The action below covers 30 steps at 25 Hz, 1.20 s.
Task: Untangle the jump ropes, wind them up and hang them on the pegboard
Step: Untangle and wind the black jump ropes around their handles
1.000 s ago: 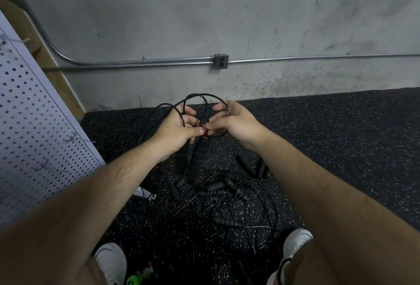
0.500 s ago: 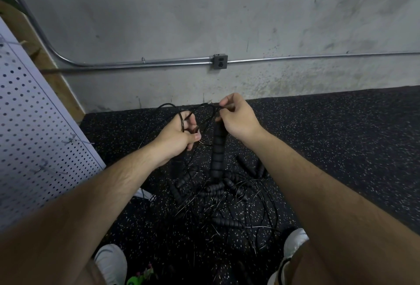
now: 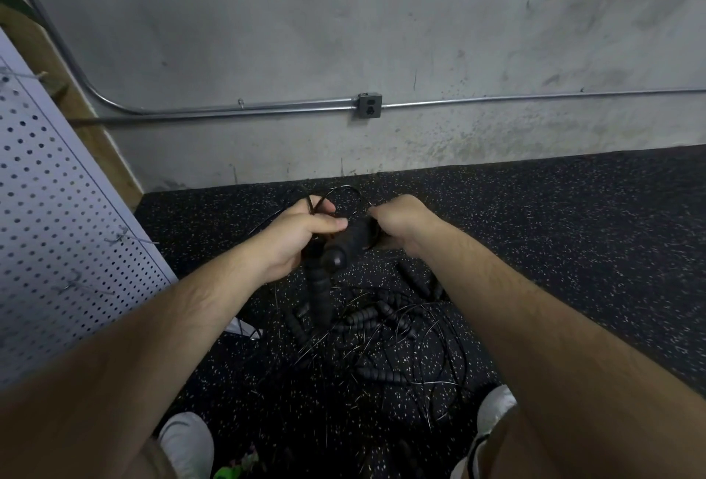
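The right hand grips a black jump rope handle. Its round end points to 7 o'clock. The left hand squeezes thin rope loops. Tangled jump ropes lie on the floor at 6 o'clock.

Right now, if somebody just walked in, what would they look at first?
Most likely the two hands held up in the middle: the left hand grips loops of thin black cord, and the right hand grips a black handle between them. Next comes the messy tangle of jump ropes on the speckled floor just below, then the white pegboard at the far left.
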Tool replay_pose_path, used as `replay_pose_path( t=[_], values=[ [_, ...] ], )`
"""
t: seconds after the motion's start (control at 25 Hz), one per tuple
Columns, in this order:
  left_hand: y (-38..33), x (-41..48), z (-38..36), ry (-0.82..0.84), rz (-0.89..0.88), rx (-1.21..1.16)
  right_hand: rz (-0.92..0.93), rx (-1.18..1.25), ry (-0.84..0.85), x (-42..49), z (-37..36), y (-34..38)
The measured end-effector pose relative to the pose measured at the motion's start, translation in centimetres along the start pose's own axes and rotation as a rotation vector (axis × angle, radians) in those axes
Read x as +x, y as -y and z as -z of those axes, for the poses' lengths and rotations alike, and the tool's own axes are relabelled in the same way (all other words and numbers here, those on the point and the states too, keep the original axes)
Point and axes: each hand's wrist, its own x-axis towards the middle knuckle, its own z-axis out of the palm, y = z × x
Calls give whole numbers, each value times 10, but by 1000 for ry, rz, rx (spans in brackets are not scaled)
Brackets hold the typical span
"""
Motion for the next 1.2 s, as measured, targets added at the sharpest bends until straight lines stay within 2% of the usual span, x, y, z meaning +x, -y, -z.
replay_pose_path(
  t=[0.16, 0.28, 0.4, 0.56, 0.68, 0.84, 1.0, 1.04, 1.12, 1.2],
  values=[
    [-4, -4, 1, 110, 64, -117, -95, 25, 184, -7, 3, -1],
    [-7, -2, 1, 58, 38, -110, -68, 8, 155, -8, 7, 1],
    [-8, 2, -2, -110, 24, -98, 76, 56, 172, -9, 9, 5],
    [-16, 6, 5, -110, 56, -64, 311, 194, 227, -16, 14, 11],
    [-20, 8, 13, -85, 86, 104, 463, 218, 123, -21, 17, 20],
    [-19, 9, 31, -64, 149, 512, 690, 73, -123, -21, 17, 24],
    [-10, 7, 44, -100, 328, 821, 740, 167, -89, -32, 18, 32],
    [-9, 6, 43, -101, 326, 852, 738, 197, -67, -34, 18, 34],
    [-10, 1, 37, -3, 177, 745, 732, 289, 2, -38, 16, 39],
    [-10, -5, 24, 209, 32, 504, 722, 443, 78, -43, 14, 47]
  ],
)
